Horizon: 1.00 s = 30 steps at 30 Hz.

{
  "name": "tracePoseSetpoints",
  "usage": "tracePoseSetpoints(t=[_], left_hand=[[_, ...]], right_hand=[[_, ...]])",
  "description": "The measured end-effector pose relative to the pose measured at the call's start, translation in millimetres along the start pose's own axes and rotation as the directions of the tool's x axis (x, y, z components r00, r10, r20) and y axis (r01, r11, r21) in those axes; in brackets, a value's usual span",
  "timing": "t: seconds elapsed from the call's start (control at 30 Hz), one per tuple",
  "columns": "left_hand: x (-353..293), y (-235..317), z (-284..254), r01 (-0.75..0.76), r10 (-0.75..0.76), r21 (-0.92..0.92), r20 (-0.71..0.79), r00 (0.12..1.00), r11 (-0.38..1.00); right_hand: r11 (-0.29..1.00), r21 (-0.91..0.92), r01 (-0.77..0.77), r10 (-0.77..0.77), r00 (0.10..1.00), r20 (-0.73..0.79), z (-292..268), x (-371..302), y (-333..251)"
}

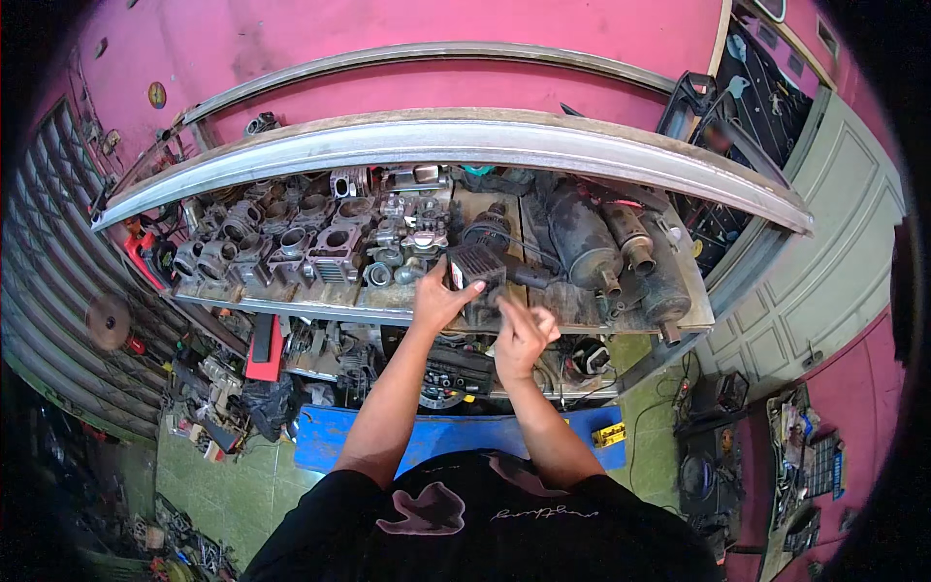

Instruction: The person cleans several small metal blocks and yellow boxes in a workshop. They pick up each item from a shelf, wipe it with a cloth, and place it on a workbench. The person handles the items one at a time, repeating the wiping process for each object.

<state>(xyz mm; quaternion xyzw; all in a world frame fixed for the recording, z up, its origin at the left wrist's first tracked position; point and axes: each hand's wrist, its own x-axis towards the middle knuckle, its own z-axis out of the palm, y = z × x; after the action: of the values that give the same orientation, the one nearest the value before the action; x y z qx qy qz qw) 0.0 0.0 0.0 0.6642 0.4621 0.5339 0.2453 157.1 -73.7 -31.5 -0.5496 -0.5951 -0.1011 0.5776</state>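
Observation:
My left hand [441, 299] is closed around a dark, finned engine cylinder block [478, 262], held at the front edge of the shelf. The thumb lies along its near side. Just right of it is my right hand [524, 337], slightly blurred, with one finger stretched toward the block and the others bent apart. I see nothing in that hand, and cannot tell whether its fingertip touches the block. Behind the block stands a dark, round geared part [487, 228]. Left of my left hand lie small metal carburetor-like parts [424, 223].
Rows of engine cylinders [337, 242] fill the left of the wooden shelf [582, 308]. Dark exhaust mufflers [582, 242] lie at its right. A metal rail [485, 136] crosses above. Below are a blue board [349, 432], a yellow box [609, 435] and many loose parts.

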Motion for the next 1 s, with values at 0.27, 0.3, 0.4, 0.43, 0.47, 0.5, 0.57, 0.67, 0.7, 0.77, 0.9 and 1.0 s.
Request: tracePoseSetpoints(t=[0.27,0.3,0.4,0.43,0.47,0.5,0.57,0.67,0.7,0.77,0.9,1.0], left_hand=[[-7,-12,-11,-0.047,0.046,0.075,0.004,0.999,0.996],[-4,-11,-8,-0.059,0.059,0.021,0.013,0.998,0.998],[-10,-6,-5,-0.098,0.099,-0.031,0.043,0.994,0.995],[-12,-3,-6,-0.091,0.092,-0.028,0.072,0.993,0.995],[-15,-1,-7,-0.084,0.086,-0.025,0.100,0.991,0.996],[-17,4,-10,-0.080,0.081,-0.015,0.122,0.989,0.997],[-19,21,-16,-0.085,0.068,0.087,0.173,0.982,0.993],[-19,12,-23,-0.066,0.020,0.260,0.174,0.985,0.963],[-19,13,-22,-0.071,0.026,0.256,0.176,0.984,0.964],[-19,15,-20,-0.082,0.038,0.247,0.178,0.983,0.966],[-30,28,-25,-0.207,0.138,0.281,0.246,0.959,0.937],[-47,24,-30,-0.207,0.169,0.078,0.340,0.925,0.975]], right_hand=[[0.969,-0.217,0.122,-0.106,0.991,0.083,-21,-26,35],[0.957,-0.281,0.078,-0.055,0.995,0.087,-29,-22,43],[0.917,-0.397,-0.037,0.074,0.994,0.078,-36,11,78],[0.907,-0.416,-0.064,0.108,0.991,0.082,-37,23,83],[0.907,-0.420,-0.031,0.091,0.988,0.125,-41,31,84],[0.913,-0.409,-0.015,0.055,0.995,0.087,-45,35,75],[0.921,-0.390,0.018,-0.018,1.000,0.006,-50,42,54],[0.890,-0.168,-0.424,0.452,0.773,0.444,-55,55,24],[0.803,-0.155,-0.575,0.544,0.603,0.584,-58,55,22],[0.764,-0.107,-0.637,0.483,0.455,0.748,-49,54,41],[0.740,0.020,-0.673,0.341,0.401,0.850,-46,54,58],[0.745,0.119,-0.657,0.143,0.331,0.933,-53,52,58]])
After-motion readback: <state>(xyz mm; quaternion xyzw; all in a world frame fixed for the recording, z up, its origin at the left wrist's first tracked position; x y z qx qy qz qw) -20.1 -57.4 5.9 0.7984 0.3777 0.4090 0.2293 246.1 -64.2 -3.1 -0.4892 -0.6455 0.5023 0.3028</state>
